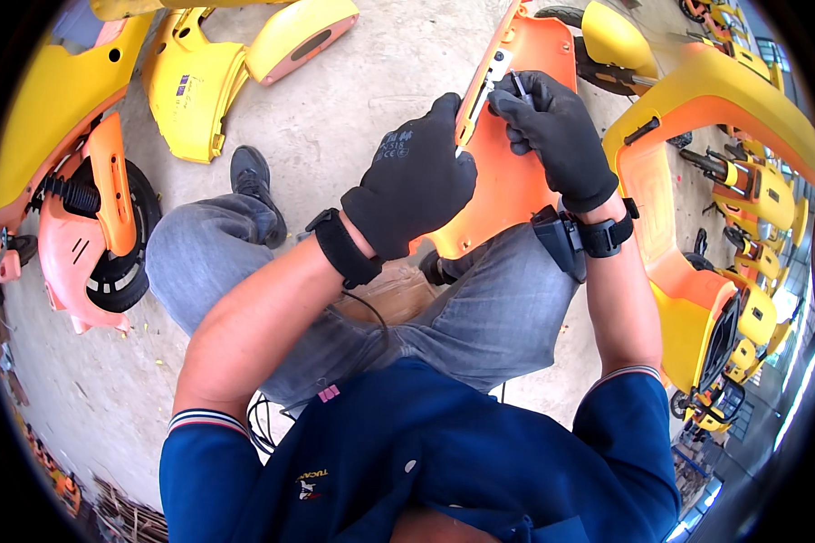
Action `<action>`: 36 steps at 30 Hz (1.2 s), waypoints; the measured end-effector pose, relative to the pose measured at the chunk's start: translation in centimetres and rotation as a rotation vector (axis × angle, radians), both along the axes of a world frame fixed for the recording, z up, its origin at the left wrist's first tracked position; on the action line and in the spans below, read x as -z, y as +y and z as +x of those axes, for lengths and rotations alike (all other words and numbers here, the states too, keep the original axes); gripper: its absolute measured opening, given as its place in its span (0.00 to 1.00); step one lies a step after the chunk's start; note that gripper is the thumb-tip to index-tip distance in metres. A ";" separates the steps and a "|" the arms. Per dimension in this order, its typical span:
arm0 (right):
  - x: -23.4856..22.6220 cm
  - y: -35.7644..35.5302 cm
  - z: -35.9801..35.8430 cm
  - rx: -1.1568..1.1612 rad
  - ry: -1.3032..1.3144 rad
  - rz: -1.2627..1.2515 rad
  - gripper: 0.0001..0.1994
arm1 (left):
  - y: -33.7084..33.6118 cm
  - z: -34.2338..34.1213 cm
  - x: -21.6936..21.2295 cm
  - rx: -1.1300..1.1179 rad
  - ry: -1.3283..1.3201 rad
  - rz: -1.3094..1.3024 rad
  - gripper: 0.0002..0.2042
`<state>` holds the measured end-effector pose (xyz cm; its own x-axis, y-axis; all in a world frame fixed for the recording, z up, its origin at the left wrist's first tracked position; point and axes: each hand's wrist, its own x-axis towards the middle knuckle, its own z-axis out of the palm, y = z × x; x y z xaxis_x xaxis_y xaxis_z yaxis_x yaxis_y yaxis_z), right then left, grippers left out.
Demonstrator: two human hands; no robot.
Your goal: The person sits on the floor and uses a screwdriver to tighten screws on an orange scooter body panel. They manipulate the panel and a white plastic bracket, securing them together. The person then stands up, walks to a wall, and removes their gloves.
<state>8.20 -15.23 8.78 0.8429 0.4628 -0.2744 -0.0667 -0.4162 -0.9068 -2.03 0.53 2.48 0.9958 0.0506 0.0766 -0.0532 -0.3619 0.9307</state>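
Observation:
Above my knees stands an orange plastic body panel (507,185), tilted, with small holes along its rim. My left hand (412,181), in a black glove, is closed round the panel's left edge. A narrow pale bracket (486,86) with dark holes lies along that edge. My right hand (552,131), gloved too, is closed in a pinch beside the bracket. Between its thumb and fingers sits a small thin metal piece (519,86); its exact kind is too small to tell. The glove hides the panel's right part.
On the left stands a yellow and pink scooter body with a black wheel (122,235). Yellow panels (190,86) lie on the concrete floor ahead. A yellow and orange scooter frame (647,199) stands close on my right, with several scooters (756,258) beyond. A cable (371,308) hangs near my left wrist.

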 end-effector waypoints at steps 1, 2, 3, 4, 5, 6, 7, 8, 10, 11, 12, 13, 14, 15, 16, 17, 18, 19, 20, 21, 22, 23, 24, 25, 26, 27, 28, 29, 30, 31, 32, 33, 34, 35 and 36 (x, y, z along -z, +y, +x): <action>0.0 -0.1 0.1 -0.002 0.029 0.000 0.11 | 0.2 0.1 -0.4 0.025 0.034 -0.029 0.22; 0.1 -0.2 0.1 -0.004 0.057 0.000 0.12 | 0.3 0.1 -0.6 0.049 0.069 -0.059 0.20; 0.1 -0.2 0.2 -0.007 0.087 0.002 0.13 | 0.4 0.0 -0.5 0.050 0.070 -0.060 0.19; 0.1 -0.3 0.1 0.001 0.071 -0.004 0.15 | 0.6 0.0 -0.5 0.051 0.070 -0.062 0.18; 0.1 -0.4 0.0 0.009 0.054 -0.010 0.16 | 0.7 0.0 -0.4 0.052 0.071 -0.064 0.17; 0.2 -0.5 -0.2 0.016 0.040 -0.017 0.17 | 0.9 -0.1 -0.4 0.058 0.121 -0.076 0.17; -0.1 -0.5 -0.4 -0.003 0.022 -0.040 0.18 | 1.1 -0.1 -0.7 0.063 0.172 -0.088 0.17; -0.7 -0.5 -0.7 -0.022 0.004 -0.063 0.19 | 1.3 -0.1 -0.7 0.069 0.222 -0.101 0.16; -1.6 -0.8 -0.6 -0.110 -0.033 -0.194 0.19 | 1.4 0.1 -0.1 0.071 0.224 -0.098 0.19; -1.7 -1.2 -0.5 -0.184 -0.211 -0.270 0.18 | 1.4 0.2 0.1 0.073 0.225 -0.097 0.21; -1.9 -1.6 -0.4 -0.257 -0.389 -0.347 0.18 | 1.5 0.3 0.2 0.080 0.244 -0.100 0.21; -2.0 -1.8 -0.4 -0.331 -0.568 -0.421 0.18 | 1.5 0.5 0.2 0.088 0.262 -0.103 0.20; -2.5 -1.8 -0.5 -0.351 -0.704 -0.400 0.16 | 1.5 0.5 0.1 0.095 0.280 -0.107 0.20; -2.9 -1.6 -0.8 -0.327 -0.676 -0.398 0.15 | 1.5 0.5 0.2 0.080 0.288 -0.101 0.18; -3.3 -1.3 -1.1 -0.304 -0.648 -0.396 0.14 | 1.4 0.5 0.2 0.065 0.296 -0.096 0.15; -3.4 -1.1 -1.3 -0.282 -0.620 -0.393 0.14 | 1.4 0.5 0.2 0.050 0.304 -0.090 0.13; -3.3 -1.2 -1.2 -0.329 -0.658 -0.402 0.13 | 1.4 0.5 0.1 0.055 0.313 -0.092 0.13; -3.1 -1.2 -1.2 -0.358 -0.679 -0.393 0.13 | 1.4 0.5 0.0 0.059 0.322 -0.095 0.14; -2.9 -1.2 -1.3 -0.388 -0.701 -0.383 0.13 | 1.4 0.5 -0.1 0.063 0.331 -0.096 0.14; -2.8 -1.1 -1.3 -0.418 -0.724 -0.373 0.13 | 1.3 0.5 0.0 0.062 0.326 -0.091 0.14; -2.6 -1.0 -1.3 -0.447 -0.784 -0.383 0.13 | 1.3 0.5 0.1 0.060 0.321 -0.085 0.14; -2.5 -0.9 -1.3 -0.476 -0.845 -0.391 0.13 | 1.2 0.5 0.3 0.057 0.316 -0.079 0.14; -2.3 -0.7 -1.2 -0.505 -0.905 -0.396 0.13 | 1.3 0.6 0.6 0.067 0.312 -0.070 0.15; -2.3 -0.6 -1.3 -0.505 -0.910 -0.404 0.13 | 1.3 0.7 1.1 0.077 0.308 -0.060 0.16; -2.2 -0.4 -1.4 -0.505 -0.915 -0.411 0.13 | 1.3 0.7 1.4 0.086 0.304 -0.050 0.18; -2.2 -0.4 -1.4 -0.502 -0.919 -0.421 0.13 | 1.3 0.7 1.3 0.083 0.303 -0.037 0.18; -2.0 -0.3 -1.4 -0.504 -0.911 -0.422 0.13 | 1.4 0.6 0.9 0.081 0.302 -0.024 0.18; -1.9 -0.3 -1.4 -0.506 -0.904 -0.423 0.13 | 1.4 0.6 0.7 0.078 0.301 -0.011 0.18; -1.9 -0.2 -1.3 -0.509 -0.897 -0.421 0.13 | 1.3 0.6 0.8 0.068 0.288 -0.011 0.18; -1.8 -0.2 -1.3 -0.518 -0.913 -0.423 0.13 | 1.2 0.6 1.1 0.058 0.275 -0.012 0.17; -1.8 -0.1 -1.3 -0.526 -0.929 -0.424 0.12 | 1.2 0.5 1.3 0.048 0.262 -0.012 0.17; -1.8 -0.1 -1.3 -0.533 -0.944 -0.426 0.12 | 1.1 0.6 1.4 0.049 0.255 -0.014 0.17; -1.8 0.0 -1.2 -0.531 -0.942 -0.431 0.12 | 1.1 0.6 1.4 0.050 0.248 -0.017 0.16; -1.7 0.0 -1.2 -0.530 -0.940 -0.436 0.12 | 1.1 0.6 1.4 0.052 0.241 -0.020 0.16; -1.6 0.0 -1.2 -0.528 -0.939 -0.440 0.12 | 1.1 0.6 1.5 0.056 0.239 -0.024 0.15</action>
<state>6.98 -15.24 10.41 0.5310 0.8371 0.1315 0.8303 -0.4831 -0.2779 -1.43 1.61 1.00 0.9868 -0.0060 -0.1618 0.1500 -0.3419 0.9277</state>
